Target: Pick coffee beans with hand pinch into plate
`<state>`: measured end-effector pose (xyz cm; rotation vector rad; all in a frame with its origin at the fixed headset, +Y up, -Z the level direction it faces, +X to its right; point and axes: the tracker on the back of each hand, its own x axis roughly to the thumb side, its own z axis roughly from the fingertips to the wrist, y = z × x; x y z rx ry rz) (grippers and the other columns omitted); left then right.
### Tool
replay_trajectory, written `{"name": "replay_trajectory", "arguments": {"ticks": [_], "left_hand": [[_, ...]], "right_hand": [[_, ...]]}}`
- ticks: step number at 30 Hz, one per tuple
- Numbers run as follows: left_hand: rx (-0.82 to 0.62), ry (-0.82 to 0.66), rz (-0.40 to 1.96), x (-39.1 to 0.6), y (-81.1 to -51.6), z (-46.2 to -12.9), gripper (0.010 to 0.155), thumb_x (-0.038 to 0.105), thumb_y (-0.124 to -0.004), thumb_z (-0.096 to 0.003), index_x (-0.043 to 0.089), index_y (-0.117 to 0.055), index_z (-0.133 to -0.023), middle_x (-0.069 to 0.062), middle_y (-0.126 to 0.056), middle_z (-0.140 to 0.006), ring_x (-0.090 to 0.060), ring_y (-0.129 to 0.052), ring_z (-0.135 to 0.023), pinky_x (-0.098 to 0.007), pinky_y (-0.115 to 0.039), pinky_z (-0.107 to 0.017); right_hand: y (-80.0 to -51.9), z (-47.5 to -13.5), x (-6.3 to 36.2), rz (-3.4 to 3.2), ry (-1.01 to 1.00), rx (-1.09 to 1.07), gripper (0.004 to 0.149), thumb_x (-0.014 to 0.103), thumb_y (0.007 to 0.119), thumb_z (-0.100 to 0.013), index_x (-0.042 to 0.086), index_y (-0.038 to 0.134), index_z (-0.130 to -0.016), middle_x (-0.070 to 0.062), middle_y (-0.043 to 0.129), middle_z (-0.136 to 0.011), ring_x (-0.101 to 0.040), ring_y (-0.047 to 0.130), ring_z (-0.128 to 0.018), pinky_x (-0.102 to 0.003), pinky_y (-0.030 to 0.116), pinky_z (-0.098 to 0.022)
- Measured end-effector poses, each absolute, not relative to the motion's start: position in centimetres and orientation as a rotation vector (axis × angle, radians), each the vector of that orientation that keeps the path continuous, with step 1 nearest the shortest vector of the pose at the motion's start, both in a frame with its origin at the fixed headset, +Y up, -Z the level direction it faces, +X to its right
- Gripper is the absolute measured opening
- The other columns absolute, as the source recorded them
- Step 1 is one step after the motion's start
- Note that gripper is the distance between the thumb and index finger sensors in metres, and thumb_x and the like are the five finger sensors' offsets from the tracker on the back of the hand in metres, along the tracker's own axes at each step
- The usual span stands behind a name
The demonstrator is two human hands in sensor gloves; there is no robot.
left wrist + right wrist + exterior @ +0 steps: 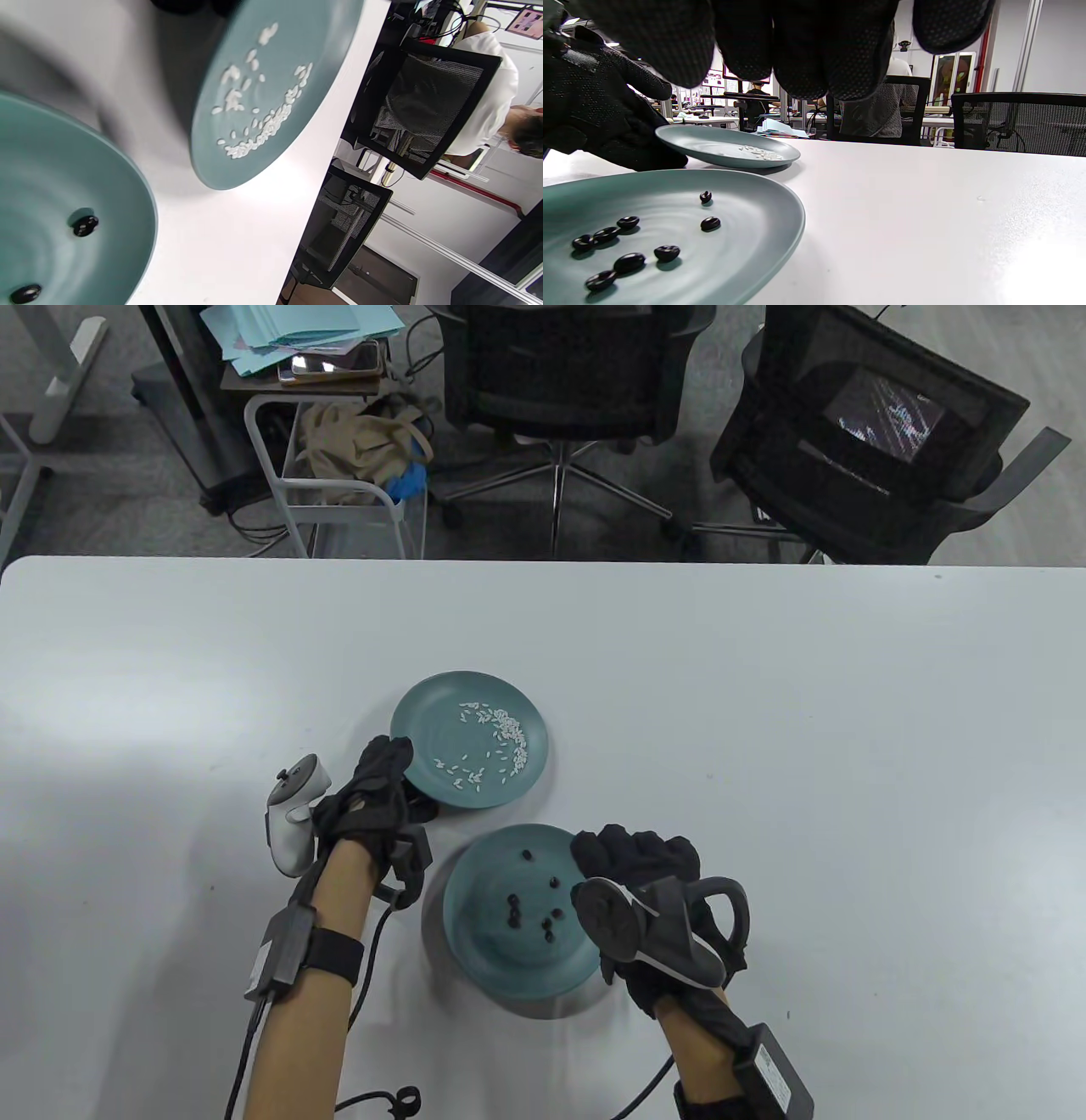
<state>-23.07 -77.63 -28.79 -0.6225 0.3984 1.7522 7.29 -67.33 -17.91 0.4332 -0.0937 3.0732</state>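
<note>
A near teal plate (pixel 484 942) holds several dark coffee beans (pixel 513 909); they also show in the right wrist view (pixel 628 262) and the left wrist view (pixel 85 225). A far teal plate (pixel 441 712) holds white rice grains (pixel 505 725). My right hand (pixel 594 848) hovers over the near plate's right rim, fingers curled down, thumb apart from them, with nothing seen between them (pixel 903 46). My left hand (pixel 403 780) grips the far plate's left rim, fingers over it and thumb at its near edge. No loose beans show on the table.
The white table (pixel 806 729) stretches wide to the right and the far side. Two black office chairs (pixel 560 373) and a small cart (pixel 339 475) stand beyond the far edge. Glove cables trail off the near edge.
</note>
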Motion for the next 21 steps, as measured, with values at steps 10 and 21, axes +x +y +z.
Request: {"name": "replay_trajectory", "arguments": {"ticks": [10,21], "left_hand": [[-0.501,0.372,1.658,-23.5,-75.3,-26.7,0.073,0.053,-0.062,-0.0501,0.030,-0.017,-0.104,0.000,0.002,-0.109,-0.031,-0.010,-0.109,-0.056,-0.032,-0.077],[-0.183,0.123,1.238,-23.5,-68.1,-19.0,0.076,0.055,-0.068,-0.0443,0.030,-0.027,-0.103,0.002,-0.006,-0.110,-0.030,-0.010,-0.109,-0.060,-0.018,-0.075]], "right_hand": [[-67.3,-17.8,7.0,3.066,-0.106,0.462,0.054,0.048,0.077,-0.045,0.028,0.067,-0.094,-0.009,0.076,-0.099,-0.035,0.079,-0.083,-0.067,0.058,-0.062],[-65.1,-17.0,7.9,3.055,-0.335,0.509,0.055,0.048,0.077,-0.045,0.029,0.064,-0.095,-0.008,0.071,-0.102,-0.034,0.074,-0.087,-0.065,0.057,-0.062]]}}
